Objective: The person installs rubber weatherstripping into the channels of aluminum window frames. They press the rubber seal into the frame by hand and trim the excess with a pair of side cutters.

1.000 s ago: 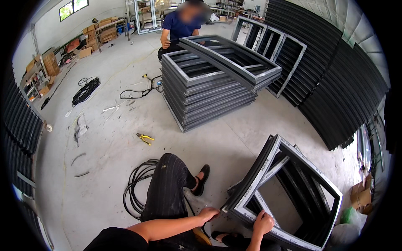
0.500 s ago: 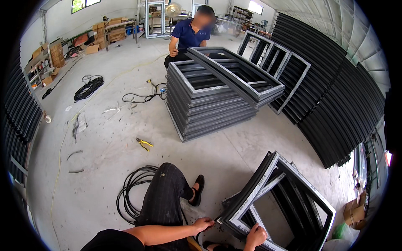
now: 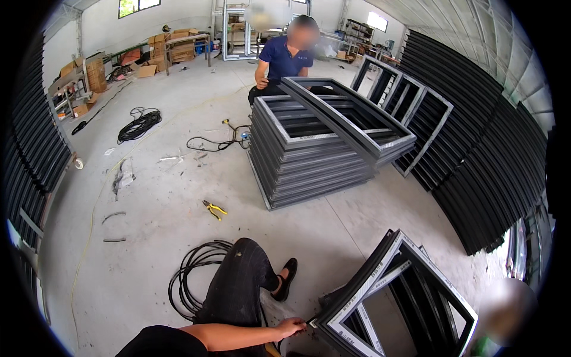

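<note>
My left hand point(image 3: 290, 327) is closed, its fingertips pinched together right at the near-left corner of a dark grey window frame point(image 3: 379, 271). What sits between the fingertips is too small and dark to make out. The window frame has light film with print along its face and lies on top of other frames at the lower right. My right hand is out of view. A coil of black rubber strip point(image 3: 189, 279) lies on the floor left of my bent knee.
Yellow-handled pliers point(image 3: 215, 210) lie on the floor ahead. Beyond stands a tall stack of frames point(image 3: 315, 172), with one frame point(image 3: 333, 113) askew on top and a co-worker point(image 3: 279, 59) behind it. Black profiles point(image 3: 488, 172) are piled at the right. A black cable coil point(image 3: 140, 124) lies left.
My right hand has left the near edge of the window frame and gone out of view. My left hand stays at the corner. The whole view has shifted slightly.
</note>
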